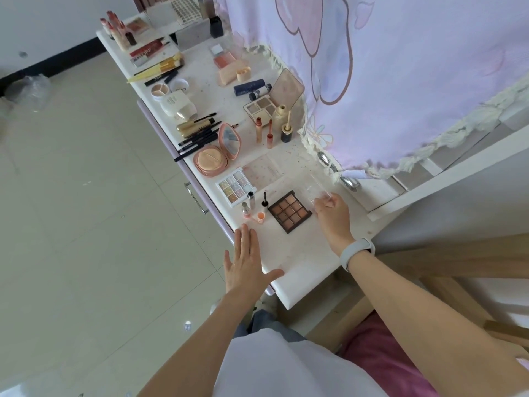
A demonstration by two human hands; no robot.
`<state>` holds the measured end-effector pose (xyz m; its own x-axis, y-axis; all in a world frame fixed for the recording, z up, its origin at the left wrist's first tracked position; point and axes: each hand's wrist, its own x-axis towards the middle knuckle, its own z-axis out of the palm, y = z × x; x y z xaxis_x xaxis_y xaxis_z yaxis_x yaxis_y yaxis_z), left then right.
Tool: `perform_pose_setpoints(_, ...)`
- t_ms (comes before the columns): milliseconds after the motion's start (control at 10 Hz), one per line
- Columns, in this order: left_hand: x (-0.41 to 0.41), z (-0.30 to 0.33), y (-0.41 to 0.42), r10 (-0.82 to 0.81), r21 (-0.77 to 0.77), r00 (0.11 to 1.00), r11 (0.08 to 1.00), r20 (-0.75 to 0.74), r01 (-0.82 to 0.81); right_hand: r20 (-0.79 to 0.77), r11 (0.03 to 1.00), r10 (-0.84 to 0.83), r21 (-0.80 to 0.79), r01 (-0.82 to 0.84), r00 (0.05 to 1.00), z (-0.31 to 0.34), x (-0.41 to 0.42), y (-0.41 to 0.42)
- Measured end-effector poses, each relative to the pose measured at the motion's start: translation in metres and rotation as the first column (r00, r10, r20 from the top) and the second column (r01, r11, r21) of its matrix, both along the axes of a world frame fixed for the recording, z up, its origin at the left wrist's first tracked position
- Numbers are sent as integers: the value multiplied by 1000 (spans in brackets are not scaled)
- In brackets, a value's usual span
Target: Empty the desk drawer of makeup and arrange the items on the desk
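Observation:
Makeup lies spread along the white desk (pixel 303 262). A brown eyeshadow palette (pixel 289 211) sits open near the front, its clear lid (pixel 315 187) folded back. My right hand (pixel 333 216) pinches the edge of that lid. My left hand (pixel 246 262) hovers flat with straight fingers over the desk's front edge, holding nothing. A pastel glitter palette (pixel 235 187), small tubes (pixel 251 202) and an orange pot (pixel 260 216) stand just left of the brown palette. The purple drawer front (pixel 197 193) with its metal handle looks closed.
Further back lie a pink cushion compact (pixel 213 159) with a mirror, black pencils (pixel 197 138), brushes (pixel 163 67), lip tubes (pixel 264 133) and bottles (pixel 120 31). A lilac curtain (pixel 400 67) hangs over the desk's right side. Tiled floor (pixel 86 196) lies to the left.

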<state>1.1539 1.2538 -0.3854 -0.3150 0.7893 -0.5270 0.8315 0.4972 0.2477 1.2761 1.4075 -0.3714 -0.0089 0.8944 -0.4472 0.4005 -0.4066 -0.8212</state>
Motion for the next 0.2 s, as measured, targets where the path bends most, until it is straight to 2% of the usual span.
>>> perform_pose_setpoints(100, 0, -1, -1, -2, 3, 1000, 1000, 6, 2, -23, 997, -14, -74, 12, 1000, 6, 7, -11)
perform_pose_setpoints(200, -1, 0, -1, -15, -10, 999, 1000, -29, 15, 27, 993, -19, -119, 22, 999, 15, 18, -25)
